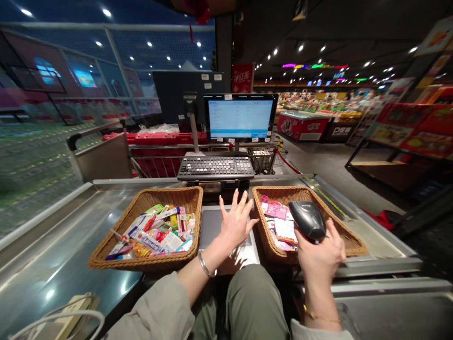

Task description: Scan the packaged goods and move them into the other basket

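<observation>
My right hand [320, 252] is wrapped round a black handheld barcode scanner [308, 219], held over the right wicker basket [345, 241]. Pink and white packages [279, 222] lie in that basket, partly hidden behind the scanner. With fingers spread and nothing in them, my left hand [236, 221] hovers over a flat grey panel [210, 226] between the two baskets. To its left stands the other wicker basket [141, 196], holding many small colourful packages [155, 233], among them boxes and tubes.
Behind the baskets sit a black keyboard [215, 166] and a lit monitor [241, 119]. Metal counter surfaces [67, 236] flank both baskets. A power strip [72, 314] with white cables lies at the lower left. A shopping cart [264, 158] stands beyond the counter.
</observation>
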`<action>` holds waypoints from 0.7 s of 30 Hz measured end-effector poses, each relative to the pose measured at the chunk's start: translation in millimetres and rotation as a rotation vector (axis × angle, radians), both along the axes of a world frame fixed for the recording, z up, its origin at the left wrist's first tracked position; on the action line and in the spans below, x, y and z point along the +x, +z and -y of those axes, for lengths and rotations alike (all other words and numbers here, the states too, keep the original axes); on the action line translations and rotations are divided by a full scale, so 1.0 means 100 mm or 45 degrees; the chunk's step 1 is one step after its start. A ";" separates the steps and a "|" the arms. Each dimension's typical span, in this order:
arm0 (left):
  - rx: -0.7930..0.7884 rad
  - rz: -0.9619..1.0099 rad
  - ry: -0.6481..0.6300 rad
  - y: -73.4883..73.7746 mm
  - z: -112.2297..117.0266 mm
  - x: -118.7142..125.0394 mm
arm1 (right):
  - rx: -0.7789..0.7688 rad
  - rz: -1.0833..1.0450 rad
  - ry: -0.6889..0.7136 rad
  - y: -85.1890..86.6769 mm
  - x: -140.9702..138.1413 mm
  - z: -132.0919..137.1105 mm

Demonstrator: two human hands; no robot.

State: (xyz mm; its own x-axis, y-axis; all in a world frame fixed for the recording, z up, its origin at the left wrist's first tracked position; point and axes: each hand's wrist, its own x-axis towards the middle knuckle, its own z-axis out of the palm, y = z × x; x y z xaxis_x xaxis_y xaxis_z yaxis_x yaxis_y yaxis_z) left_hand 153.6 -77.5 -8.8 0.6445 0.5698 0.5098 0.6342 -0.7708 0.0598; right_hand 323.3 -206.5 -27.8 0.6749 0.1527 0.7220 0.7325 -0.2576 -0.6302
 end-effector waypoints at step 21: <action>-0.030 -0.004 0.294 -0.07 -0.43 -1.23 | -0.041 0.087 0.358 0.11 -0.71 -0.61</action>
State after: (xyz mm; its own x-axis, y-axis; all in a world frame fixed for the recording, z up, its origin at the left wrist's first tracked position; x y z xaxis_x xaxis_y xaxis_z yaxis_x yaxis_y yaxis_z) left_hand 30.3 -34.6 -15.7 0.4971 0.7142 0.4928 0.7941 -0.6034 0.0735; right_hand 252.7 -145.0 -16.7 0.5526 0.3507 0.7561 0.8186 -0.0578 -0.5714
